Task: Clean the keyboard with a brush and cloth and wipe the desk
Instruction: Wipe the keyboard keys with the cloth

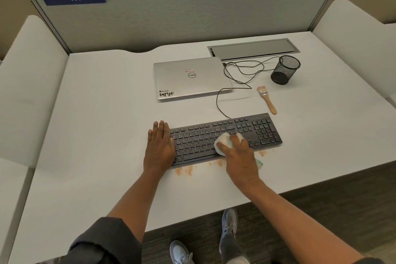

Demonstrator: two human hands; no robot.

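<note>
From the head view we see our left hand [159,146] laid flat, fingers straight, over the left end of the black keyboard [227,137], pinning it to the white desk [107,113]; our right hand [237,152] presses a pale cloth [222,140] onto the middle keys, its fingers spread over the wad, though we cannot tell whether they curl round it or merely bear down; a corner of the cloth shows behind the wrist; the brush [266,99] lies idle on the desk beyond the keyboard's right end, well apart from both hands, near the black mesh cup [285,69]; a closed silver laptop [190,78] sits behind the keyboard, and a thin black cable [220,103] runs between them; orange-brown crumbs [184,170] lie scattered on the desk just along the keyboard's near edge; we judge that the brushing is done and the cloth pass over the keys is in hand; the next move, as we read it, calls for carrying the cloth across to the number pad while the left hand steadies the board, then lifting or shifting the keyboard so that the crumbs can be wiped from the desk without being pushed under it.
</note>
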